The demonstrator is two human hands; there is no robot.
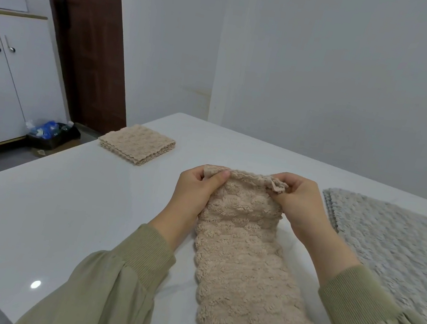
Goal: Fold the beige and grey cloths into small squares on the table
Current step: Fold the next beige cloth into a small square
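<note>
fluffy beige cloth (252,260), long strip, hands pinching corners

Pale grey walls (337,69) meet a dark brown door (88,25); white cupboards (2,73) stand left, a black bin (54,133) on the floor beside them.

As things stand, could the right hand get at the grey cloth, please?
Probably yes: the grey cloth lies flat on the table just beside the right hand, with nothing between them. That hand pinches the beige cloth, though, so it must release its grip first.
</note>
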